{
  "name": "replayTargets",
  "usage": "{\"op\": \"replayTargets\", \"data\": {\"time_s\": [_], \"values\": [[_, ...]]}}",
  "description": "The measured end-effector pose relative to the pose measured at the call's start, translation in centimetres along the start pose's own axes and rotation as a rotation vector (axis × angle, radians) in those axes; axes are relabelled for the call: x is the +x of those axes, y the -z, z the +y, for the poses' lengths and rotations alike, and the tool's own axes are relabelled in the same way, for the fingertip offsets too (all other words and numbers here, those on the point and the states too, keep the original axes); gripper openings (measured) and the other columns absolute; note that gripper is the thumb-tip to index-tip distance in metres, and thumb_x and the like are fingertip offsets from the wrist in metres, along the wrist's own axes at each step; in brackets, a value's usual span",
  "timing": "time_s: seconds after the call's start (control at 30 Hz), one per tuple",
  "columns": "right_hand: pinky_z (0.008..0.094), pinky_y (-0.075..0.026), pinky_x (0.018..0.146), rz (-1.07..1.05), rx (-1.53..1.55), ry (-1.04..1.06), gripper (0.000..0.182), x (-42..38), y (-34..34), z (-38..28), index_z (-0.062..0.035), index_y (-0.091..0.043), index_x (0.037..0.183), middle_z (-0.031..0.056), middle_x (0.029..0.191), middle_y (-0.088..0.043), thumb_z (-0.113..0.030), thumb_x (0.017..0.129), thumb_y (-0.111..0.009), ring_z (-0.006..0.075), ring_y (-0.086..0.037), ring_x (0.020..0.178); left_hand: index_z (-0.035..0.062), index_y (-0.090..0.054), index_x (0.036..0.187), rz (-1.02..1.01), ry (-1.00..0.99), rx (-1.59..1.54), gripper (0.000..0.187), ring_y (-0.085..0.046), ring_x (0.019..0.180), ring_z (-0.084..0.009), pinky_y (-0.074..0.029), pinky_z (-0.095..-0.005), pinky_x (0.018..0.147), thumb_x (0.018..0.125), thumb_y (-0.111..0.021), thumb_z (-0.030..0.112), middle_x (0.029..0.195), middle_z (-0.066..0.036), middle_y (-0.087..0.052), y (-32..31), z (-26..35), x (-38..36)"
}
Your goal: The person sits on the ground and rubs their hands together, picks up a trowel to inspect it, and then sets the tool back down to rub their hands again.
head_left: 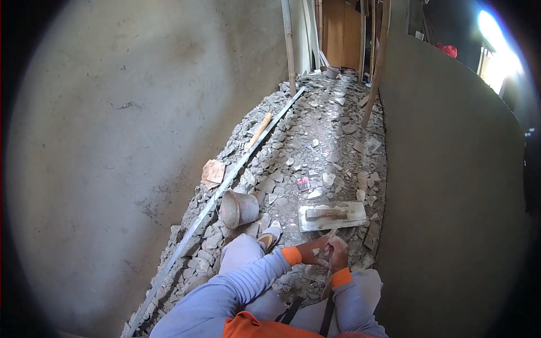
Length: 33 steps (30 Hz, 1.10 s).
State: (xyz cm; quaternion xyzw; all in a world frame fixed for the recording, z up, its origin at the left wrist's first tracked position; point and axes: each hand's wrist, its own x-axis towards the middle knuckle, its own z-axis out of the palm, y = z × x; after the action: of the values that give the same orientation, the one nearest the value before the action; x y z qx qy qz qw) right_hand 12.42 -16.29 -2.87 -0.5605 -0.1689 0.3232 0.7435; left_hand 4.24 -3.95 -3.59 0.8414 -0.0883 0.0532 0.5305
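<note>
My left hand [313,252] and my right hand [338,252] are together in front of my knees, both with curled fingers. Something thin and pale shows at the fingertips, and a narrow strip hangs below them; I cannot make out what it is. Just beyond the hands, a plastering float [355,214] with a wooden handle lies handle up on the rubble. A dirty bucket [246,209] rests tilted on the broken pieces to the left, with its mouth facing left.
Broken rubble [315,152] covers the narrow floor between a left wall [141,112] and a right wall [445,169]. A long metal bar [225,183] runs along the left side, near a wooden stick [259,130] and a reddish chunk [213,172]. Bamboo poles [376,73] stand farther back.
</note>
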Motion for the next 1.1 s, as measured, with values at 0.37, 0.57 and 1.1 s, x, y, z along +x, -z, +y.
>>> {"op": "replayTargets", "data": {"time_s": [0.37,0.57,1.1], "values": [[0.0236,-0.037,0.05,-0.043,-0.007,0.003,0.017,0.4,0.4,0.2,-0.0051,-0.052,0.063,0.0021,0.059,-0.05,-0.013,0.078,-0.05,0.0098,-0.046,0.051,0.0018,0.009,0.147,0.007,0.0,0.039,0.128,-0.04,0.122,-0.0261,-0.033,-0.0333,0.102,0.066,-0.084,0.036,0.141,-0.018,-0.032,0.1,-0.4,-0.1],[0.0237,-0.037,0.05,-0.038,-0.02,0.034,0.02,0.1,-0.4,-0.7,-0.0055,-0.051,0.063,0.0023,0.059,-0.051,-0.015,0.08,-0.049,0.0103,-0.046,0.05,0.0064,0.012,0.147,0.02,-0.017,0.01,0.127,-0.047,0.094,-0.0185,-0.042,-0.029,0.087,0.068,-0.083,0.032,0.121,-0.011,-0.047,0.2,0.2,-0.1],[0.0222,-0.036,0.048,-0.028,0.047,-0.04,0.016,0.2,0.0,-0.4,-0.0059,-0.052,0.064,0.0015,0.06,-0.051,-0.011,0.079,-0.05,0.0088,-0.046,0.05,0.0064,0.009,0.148,-0.024,0.056,-0.038,0.126,-0.042,0.12,-0.0244,-0.035,-0.0343,0.101,0.068,-0.083,0.035,0.14,-0.017,-0.036,-0.4,-1.6,-0.2]]}}
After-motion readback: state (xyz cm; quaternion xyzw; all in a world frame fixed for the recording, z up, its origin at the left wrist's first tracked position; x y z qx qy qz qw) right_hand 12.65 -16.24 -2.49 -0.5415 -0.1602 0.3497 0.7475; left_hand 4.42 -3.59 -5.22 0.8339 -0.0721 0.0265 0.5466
